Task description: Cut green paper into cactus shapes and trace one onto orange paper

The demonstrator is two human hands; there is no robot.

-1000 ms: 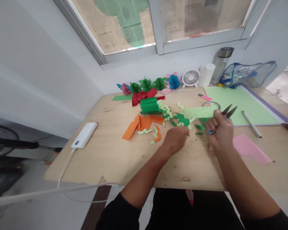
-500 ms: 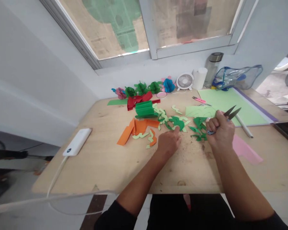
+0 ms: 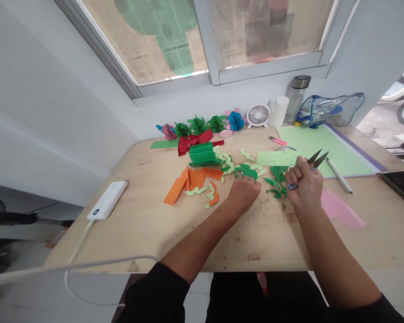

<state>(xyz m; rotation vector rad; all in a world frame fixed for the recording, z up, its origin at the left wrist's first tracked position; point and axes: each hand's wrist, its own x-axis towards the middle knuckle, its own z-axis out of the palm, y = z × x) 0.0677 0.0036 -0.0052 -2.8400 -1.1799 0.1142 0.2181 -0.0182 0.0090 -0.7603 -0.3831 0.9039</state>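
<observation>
My right hand (image 3: 305,184) gripped the scissors (image 3: 320,160), their blades parted and pointing far and right, above the right half of the wooden surface (image 3: 148,224). My left hand (image 3: 244,194) lay low near the middle, fingers curled, against the near edge of the green cutouts (image 3: 246,171); I could not tell whether it pinched one. Between my hands sat green scraps (image 3: 278,174), and just beyond them a pale strip (image 3: 272,158) with drawn lines. To the left lay folded orange paper (image 3: 195,178), with a green pleated stack (image 3: 202,154) and red paper (image 3: 197,141) farther back. Right of the scissors was a pen (image 3: 338,175), and nearer, pink paper (image 3: 340,208). A fan (image 3: 258,115) stood at the far wall.
</observation>
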